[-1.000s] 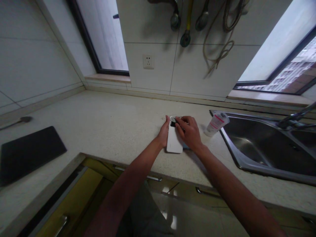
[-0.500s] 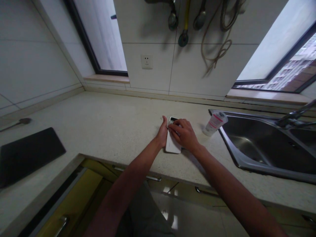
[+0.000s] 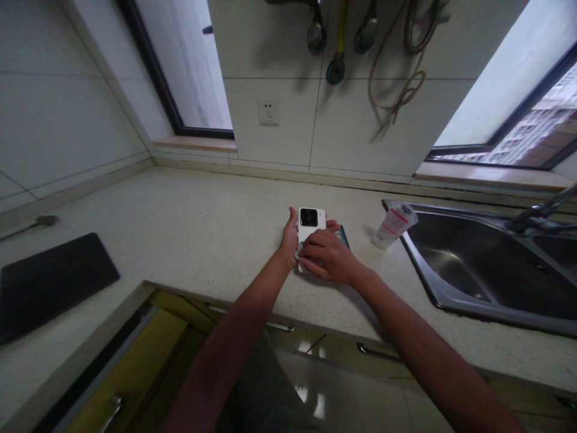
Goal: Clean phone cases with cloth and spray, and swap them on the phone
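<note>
A white smartphone lies back side up in my left hand, over the counter. My left thumb runs along its left edge, and the fingertips show past its right edge. On the lower back of the phone rests my right hand, its fingers bent and pressed together. A small whitish wad, perhaps a tissue or wipe, pokes out under those fingertips; most of it is hidden. The black camera block at the phone's top is uncovered. Right of the phone, a flat teal item is partly covered by my hands.
A clear plastic cup with pink print stands tilted-looking beside the steel sink on the right. At left lie a black flat board and a dark-headed utensil. Cabinet handles line the counter's front edge.
My right hand has slid from near the camera block down to the phone's lower part. The phone has shifted slightly left and up, and the teal item has come into sight.
</note>
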Action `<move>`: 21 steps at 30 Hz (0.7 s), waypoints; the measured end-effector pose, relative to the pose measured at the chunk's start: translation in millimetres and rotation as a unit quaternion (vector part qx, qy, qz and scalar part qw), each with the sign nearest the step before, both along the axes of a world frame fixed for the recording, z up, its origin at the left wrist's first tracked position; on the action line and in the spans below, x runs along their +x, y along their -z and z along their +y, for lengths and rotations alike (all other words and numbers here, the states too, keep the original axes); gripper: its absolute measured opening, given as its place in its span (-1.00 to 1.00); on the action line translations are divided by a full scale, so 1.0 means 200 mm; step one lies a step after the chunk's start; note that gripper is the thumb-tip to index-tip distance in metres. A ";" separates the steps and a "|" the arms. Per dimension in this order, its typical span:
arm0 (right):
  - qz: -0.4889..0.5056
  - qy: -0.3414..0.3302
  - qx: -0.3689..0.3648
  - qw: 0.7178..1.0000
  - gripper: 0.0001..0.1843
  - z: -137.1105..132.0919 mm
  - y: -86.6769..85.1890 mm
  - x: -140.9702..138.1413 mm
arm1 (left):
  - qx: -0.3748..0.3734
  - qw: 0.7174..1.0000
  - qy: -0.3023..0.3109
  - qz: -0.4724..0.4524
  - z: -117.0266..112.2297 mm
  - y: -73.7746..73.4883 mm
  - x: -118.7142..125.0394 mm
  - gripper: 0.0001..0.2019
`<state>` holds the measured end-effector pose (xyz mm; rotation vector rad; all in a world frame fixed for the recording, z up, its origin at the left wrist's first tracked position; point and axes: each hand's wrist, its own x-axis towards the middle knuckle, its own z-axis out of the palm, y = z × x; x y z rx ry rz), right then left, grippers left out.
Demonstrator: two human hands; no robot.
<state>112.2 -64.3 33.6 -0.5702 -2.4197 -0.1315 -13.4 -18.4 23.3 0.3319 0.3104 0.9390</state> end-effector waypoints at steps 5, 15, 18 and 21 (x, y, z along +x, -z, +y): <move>-0.033 -0.042 -0.040 0.998 -0.71 -0.03 -0.01 -0.01 | 0.006 0.999 -0.050 0.017 -0.01 -0.01 -0.01 -0.15; -0.030 -0.037 -0.066 0.997 -0.79 0.02 -0.07 0.10 | 0.018 0.993 -0.112 -0.037 0.03 0.00 -0.07 -0.20; -0.021 -0.029 -0.079 0.996 -0.77 0.04 -0.08 0.14 | 0.012 0.990 -0.130 -0.045 0.03 -0.01 -0.08 -0.23; -0.011 -0.032 -0.104 0.994 -0.79 0.06 -0.09 0.18 | 0.002 0.989 -0.139 -0.048 0.03 -0.01 -0.08 -0.24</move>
